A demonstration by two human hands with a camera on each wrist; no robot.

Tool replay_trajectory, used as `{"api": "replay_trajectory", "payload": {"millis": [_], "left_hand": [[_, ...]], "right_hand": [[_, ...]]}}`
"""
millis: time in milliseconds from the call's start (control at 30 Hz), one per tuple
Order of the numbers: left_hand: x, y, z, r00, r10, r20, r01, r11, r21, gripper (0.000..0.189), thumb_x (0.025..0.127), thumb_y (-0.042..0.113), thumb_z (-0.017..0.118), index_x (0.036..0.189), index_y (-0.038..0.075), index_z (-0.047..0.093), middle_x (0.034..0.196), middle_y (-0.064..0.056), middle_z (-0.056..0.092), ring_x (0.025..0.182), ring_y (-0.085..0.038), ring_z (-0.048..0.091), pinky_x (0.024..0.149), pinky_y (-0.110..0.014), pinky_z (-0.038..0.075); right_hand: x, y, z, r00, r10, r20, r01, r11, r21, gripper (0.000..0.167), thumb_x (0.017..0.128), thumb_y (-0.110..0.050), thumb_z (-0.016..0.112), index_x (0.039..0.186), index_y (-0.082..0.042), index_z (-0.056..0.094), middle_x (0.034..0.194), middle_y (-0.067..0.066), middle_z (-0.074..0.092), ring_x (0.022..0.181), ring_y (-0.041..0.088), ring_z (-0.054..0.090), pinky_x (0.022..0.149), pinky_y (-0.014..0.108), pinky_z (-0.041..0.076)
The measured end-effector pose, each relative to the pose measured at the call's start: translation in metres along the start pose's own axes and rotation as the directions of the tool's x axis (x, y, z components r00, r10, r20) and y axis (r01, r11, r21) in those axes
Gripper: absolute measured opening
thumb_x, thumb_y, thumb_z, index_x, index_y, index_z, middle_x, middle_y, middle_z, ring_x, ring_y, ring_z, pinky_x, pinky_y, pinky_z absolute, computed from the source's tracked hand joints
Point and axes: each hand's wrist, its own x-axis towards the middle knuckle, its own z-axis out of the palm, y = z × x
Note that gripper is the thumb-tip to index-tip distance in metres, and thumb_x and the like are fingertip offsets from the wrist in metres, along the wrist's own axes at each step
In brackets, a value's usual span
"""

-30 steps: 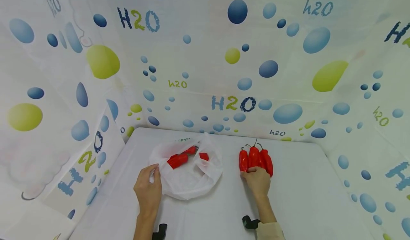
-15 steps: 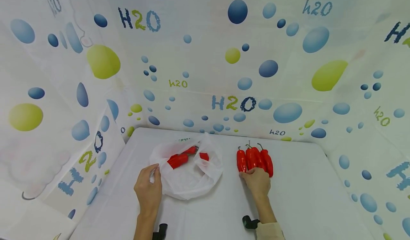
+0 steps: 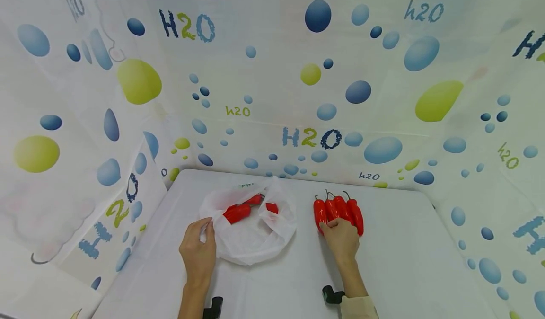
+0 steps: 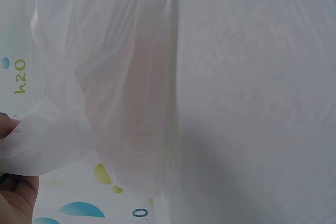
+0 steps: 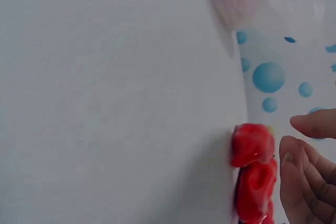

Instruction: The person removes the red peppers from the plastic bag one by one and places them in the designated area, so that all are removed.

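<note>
Several long red chili peppers point(image 3: 320, 210) with thin dark stems lie side by side on the right of the white table. My right hand point(image 3: 342, 241) is over their lower ends; in the right wrist view its thumb and fingers point(image 5: 294, 174) are apart with nothing between them, just above the red pepper tips point(image 5: 254, 190). On the left, a thin white plastic bag point(image 3: 247, 250) lies with its mouth spread, and red peppers point(image 3: 238, 212) show inside. My left hand point(image 3: 197, 250) pinches the bag's near left edge, seen as a stretched flap point(image 4: 50, 145) in the left wrist view.
A white cloth covers the table point(image 3: 408, 262). Behind it and at both sides hang white curtains point(image 3: 272, 92) printed with blue and green drops and H2O lettering. Dark straps point(image 3: 332, 295) of the wrist cameras sit by both forearms.
The leftmost peppers have shifted a little left, so the row is spread wider and flatter. My right fingers moved slightly with them. The left hand and bag stayed in place.
</note>
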Motion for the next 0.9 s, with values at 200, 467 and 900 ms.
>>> {"api": "replay_trajectory", "payload": {"millis": [200,467,900], "left_hand": [[0.0,-0.003,0.002,0.999,0.029,-0.016,-0.029,1.0,0.007,0.016,0.093,-0.005,0.073,0.108,-0.001,0.076,0.105,-0.018,0.074,0.102,-0.032,0.071,0.104,-0.007,0.04],[0.0,-0.002,0.001,1.0,0.01,-0.002,-0.01,1.0,0.013,0.016,0.094,-0.004,0.072,0.109,-0.001,0.077,0.106,-0.017,0.074,0.104,-0.031,0.071,0.104,-0.007,0.04],[0.001,-0.001,0.0,1.0,0.024,-0.005,-0.024,1.0,0.008,0.016,0.093,-0.005,0.073,0.108,-0.001,0.077,0.105,-0.018,0.074,0.103,-0.032,0.071,0.104,-0.007,0.041]], "right_hand": [[0.001,-0.018,-0.006,0.998,-0.061,-0.002,0.061,0.996,0.071,0.023,0.088,-0.03,0.084,0.09,-0.007,0.08,0.067,0.0,0.071,0.057,0.016,0.065,0.053,0.032,0.056],[-0.017,-0.062,-0.012,0.988,-0.145,0.05,0.129,0.964,0.232,0.017,0.09,-0.031,0.084,0.092,-0.014,0.079,0.073,-0.006,0.071,0.062,0.011,0.065,0.056,0.025,0.056],[-0.045,-0.103,0.004,0.908,-0.388,0.157,0.304,0.868,0.392,0.01,0.092,-0.024,0.083,0.1,-0.018,0.079,0.091,-0.011,0.077,0.08,0.005,0.07,0.075,0.022,0.061]]}}
